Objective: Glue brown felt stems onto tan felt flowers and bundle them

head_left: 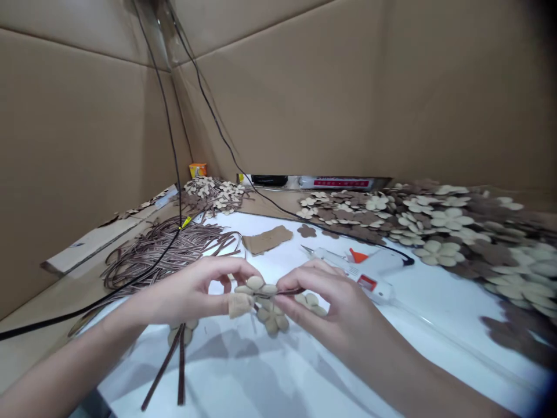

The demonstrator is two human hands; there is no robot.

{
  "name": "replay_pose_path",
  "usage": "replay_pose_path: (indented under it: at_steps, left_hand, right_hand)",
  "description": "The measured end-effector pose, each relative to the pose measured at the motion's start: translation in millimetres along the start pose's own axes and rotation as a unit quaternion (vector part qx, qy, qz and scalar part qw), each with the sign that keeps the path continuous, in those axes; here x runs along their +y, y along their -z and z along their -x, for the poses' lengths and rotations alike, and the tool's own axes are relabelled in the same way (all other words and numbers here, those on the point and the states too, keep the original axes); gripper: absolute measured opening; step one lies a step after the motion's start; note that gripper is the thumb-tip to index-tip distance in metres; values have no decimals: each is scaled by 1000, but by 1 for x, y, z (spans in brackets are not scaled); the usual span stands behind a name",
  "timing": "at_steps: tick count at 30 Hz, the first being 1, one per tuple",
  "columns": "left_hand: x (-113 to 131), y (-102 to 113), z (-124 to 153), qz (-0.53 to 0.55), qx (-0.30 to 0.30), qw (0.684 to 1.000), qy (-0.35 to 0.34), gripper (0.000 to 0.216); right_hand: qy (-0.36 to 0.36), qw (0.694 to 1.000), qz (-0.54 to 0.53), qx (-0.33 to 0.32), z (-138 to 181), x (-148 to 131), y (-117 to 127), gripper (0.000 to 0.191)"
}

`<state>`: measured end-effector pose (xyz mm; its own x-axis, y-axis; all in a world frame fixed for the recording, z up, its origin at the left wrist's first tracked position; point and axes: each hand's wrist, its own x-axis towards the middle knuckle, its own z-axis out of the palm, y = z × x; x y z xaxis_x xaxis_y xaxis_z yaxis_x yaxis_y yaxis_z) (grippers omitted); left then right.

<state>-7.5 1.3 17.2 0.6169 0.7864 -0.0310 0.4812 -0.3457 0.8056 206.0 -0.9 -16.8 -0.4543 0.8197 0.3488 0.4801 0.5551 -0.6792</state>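
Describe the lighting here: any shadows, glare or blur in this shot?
In the head view, the left hand and right hand cast soft grey shadows on the white sheet; the cardboard walls bow from wide-angle distortion; the top right corner darkens; nothing looks badly blurred.

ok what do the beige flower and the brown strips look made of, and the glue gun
The beige flower cutout looks like felt or thin foam sheet: matte, soft-looking, no shine. The brown strips may be faux suede or felt: dull, limp, curling loosely. The glue gun looks like smooth white moulded plastic with a faint sheen.
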Motion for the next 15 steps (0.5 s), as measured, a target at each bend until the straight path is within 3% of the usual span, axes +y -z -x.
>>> replay_pose_path:
  at_steps: [5, 10, 15]
  left_hand:
    - [-8, -20, -3, 64, 90, 993, -28, 15]
    - [-17, -27, -4, 201, 75, 976, 18, 19]
    - [-19, -27, -7, 269, 76, 959, 44, 18]
  right_hand:
    - [13, 1000, -17, 13, 9, -2, 0, 14]
    - [-30, 999, -36, 28, 10, -2, -4, 12]
    - [-13, 999, -43, 13, 9, 0, -5, 19]
